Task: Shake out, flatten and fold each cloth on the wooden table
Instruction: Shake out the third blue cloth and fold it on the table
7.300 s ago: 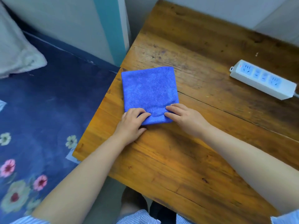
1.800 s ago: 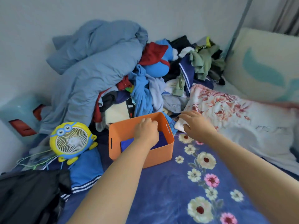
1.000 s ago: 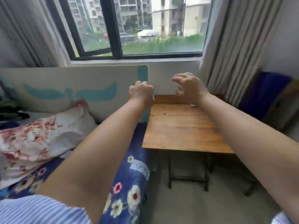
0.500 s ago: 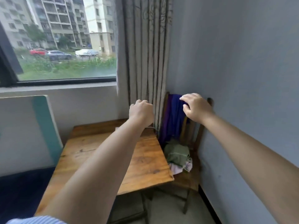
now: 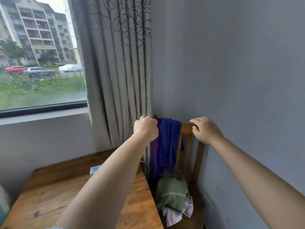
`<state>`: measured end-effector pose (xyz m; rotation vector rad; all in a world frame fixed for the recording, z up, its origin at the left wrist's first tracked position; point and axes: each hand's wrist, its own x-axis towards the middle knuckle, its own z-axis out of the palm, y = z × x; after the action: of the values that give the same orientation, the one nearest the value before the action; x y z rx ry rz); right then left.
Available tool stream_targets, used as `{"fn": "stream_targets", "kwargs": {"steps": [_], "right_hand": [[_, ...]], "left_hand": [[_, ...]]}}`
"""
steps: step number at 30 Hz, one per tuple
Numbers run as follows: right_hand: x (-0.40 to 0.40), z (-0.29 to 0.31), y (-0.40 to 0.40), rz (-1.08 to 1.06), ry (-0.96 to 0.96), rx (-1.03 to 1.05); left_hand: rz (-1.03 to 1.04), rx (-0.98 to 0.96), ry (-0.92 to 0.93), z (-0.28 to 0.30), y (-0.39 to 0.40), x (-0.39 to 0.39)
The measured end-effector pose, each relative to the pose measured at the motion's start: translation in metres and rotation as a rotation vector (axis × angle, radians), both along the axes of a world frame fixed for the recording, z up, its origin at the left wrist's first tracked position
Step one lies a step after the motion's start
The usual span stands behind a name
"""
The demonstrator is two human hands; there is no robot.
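A dark blue cloth (image 5: 170, 142) and a purple cloth (image 5: 154, 157) hang over the top rail of a wooden chair (image 5: 186, 128) beside the wooden table (image 5: 49, 195). My left hand (image 5: 146, 128) is curled into a fist at the upper left edge of the hanging cloths; whether it touches them is hidden. My right hand (image 5: 205, 130) hovers at the bare right end of the rail with loosely bent fingers and holds nothing. A crumpled green cloth (image 5: 171, 192) and a pink-white cloth (image 5: 175, 215) lie on the chair seat.
A white power strip (image 5: 94, 169) lies at the table's far side, partly behind my left forearm. A grey patterned curtain (image 5: 118, 80) hangs just left of the chair. A grey wall (image 5: 239, 80) stands close behind and right of it.
My view swung from the orange bin on the bed across the table to the chair. Both hands came closer to the chair back; my right hand moved from the blue cloth to the bare rail.
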<state>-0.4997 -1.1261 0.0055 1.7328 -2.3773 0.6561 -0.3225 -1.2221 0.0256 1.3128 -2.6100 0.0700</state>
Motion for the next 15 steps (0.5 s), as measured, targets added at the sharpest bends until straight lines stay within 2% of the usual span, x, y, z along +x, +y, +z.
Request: {"fn": "stream_targets", "kwargs": {"steps": [7,15], "right_hand": [[-0.054,-0.002,-0.093,-0.093,-0.012,0.023],[-0.101,-0.039,-0.162,-0.118,-0.078,0.158]], "left_hand": [[-0.037,0.046,-0.008,-0.009,-0.109,-0.049],[-0.066,0.163,-0.042,-0.053,-0.180,-0.108]]}}
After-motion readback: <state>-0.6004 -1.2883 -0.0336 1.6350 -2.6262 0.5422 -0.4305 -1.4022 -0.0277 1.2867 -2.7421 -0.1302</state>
